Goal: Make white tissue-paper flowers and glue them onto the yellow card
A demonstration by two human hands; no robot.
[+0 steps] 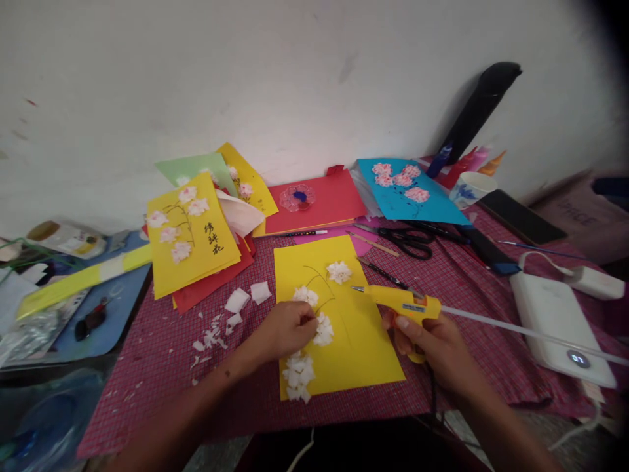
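Observation:
My right hand [427, 341] grips the handle of a yellow hot glue gun [403, 300]. The gun's metal nozzle points left over a yellow sheet of paper [363, 354], and a long clear glue stick [491, 321] sticks out of its back. My left hand [295, 324] is closed, its fingertips pinched at the upper left edge of a white paper flower [323, 329] on the sheet. Higher on the sheet are another white flower [339, 271] and one partly behind my left hand [305, 295]. Thin drawn stems [319, 278] curve between them. More white paper flowers [297, 375] lie in a cluster at the lower left edge.
White paper squares [237, 300] and scraps lie left of the sheet. Finished flower cards [194, 229] are stacked behind. Black scissors [413, 242], a pen [383, 270], a blue flower card [413, 190], a paper cup [472, 190] and a white power bank [560, 321] stand right and back.

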